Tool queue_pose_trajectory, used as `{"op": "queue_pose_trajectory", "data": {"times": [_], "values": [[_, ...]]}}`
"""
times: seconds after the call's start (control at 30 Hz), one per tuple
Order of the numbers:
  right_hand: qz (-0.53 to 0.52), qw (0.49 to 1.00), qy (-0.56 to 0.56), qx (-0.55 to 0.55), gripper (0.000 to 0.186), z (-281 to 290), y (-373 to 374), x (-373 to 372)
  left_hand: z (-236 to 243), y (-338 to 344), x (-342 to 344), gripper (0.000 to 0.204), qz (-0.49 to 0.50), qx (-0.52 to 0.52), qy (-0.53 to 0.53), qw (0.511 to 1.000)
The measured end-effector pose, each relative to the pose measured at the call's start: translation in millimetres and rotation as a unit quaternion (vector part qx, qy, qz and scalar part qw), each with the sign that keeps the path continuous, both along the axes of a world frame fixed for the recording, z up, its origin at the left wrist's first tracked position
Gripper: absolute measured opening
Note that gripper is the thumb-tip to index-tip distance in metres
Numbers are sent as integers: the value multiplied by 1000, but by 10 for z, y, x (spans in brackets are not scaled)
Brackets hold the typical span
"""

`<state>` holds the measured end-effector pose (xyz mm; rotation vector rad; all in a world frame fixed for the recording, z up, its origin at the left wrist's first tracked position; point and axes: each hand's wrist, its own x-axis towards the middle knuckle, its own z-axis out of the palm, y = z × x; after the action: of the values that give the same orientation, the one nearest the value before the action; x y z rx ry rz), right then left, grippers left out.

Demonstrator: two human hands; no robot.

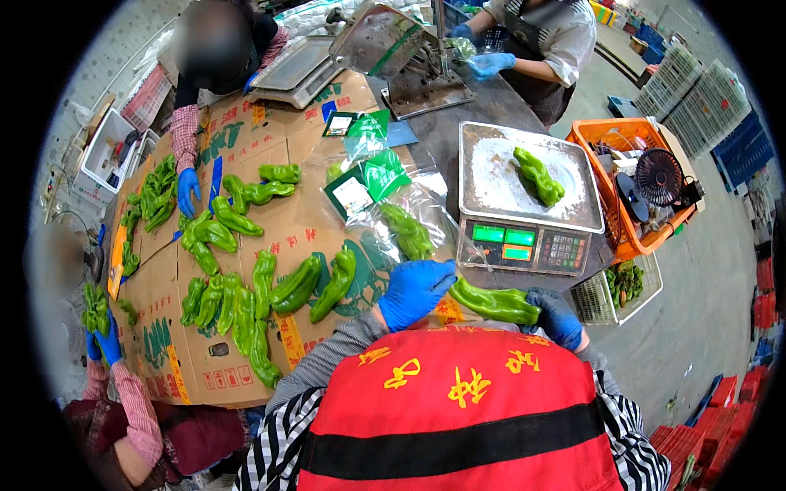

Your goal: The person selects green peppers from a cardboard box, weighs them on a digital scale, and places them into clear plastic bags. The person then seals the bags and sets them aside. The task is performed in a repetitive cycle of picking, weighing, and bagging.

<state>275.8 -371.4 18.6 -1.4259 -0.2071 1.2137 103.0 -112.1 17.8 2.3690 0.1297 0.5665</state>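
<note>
My left hand (413, 290), in a blue glove, pinches the edge of a clear plastic bag (438, 209) that holds a long green pepper (405, 229). My right hand (558, 319), in a darker blue glove, grips the end of another long pepper (491, 301), whose other end lies by my left fingers. Just beyond, a digital scale (483, 164) bears one pepper (536, 176). Rows of loose peppers (295, 285) lie on flattened cardboard (221, 372) to the left, and green labelled bags (385, 172) lie above the bag.
Co-workers stand at far left (131, 417), top left (188, 123) and top right (544, 49). A second scale (295, 65) and a metal device (426, 98) are at the back. An orange crate (598, 131) with a fan (659, 176), and a white crate (594, 303), stand to the right.
</note>
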Motion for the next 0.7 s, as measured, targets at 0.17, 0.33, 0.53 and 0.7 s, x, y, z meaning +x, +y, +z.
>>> {"op": "queue_pose_trajectory", "data": {"times": [0.17,0.33,0.53,0.7], "values": [[-33,998,48,-1,32,-173,200,-192,-120,-34,-10,24,-39,146,54,987],[-26,1000,16,2,34,-46,392,-120,-72,33,-75,22,-33,115,6,993],[137,990,12,29,44,75,877,-381,-108,-80,18,21,-58,75,-7,995],[118,977,106,144,36,-498,1235,-397,-126,-88,6,19,-82,85,-64,991]]}}
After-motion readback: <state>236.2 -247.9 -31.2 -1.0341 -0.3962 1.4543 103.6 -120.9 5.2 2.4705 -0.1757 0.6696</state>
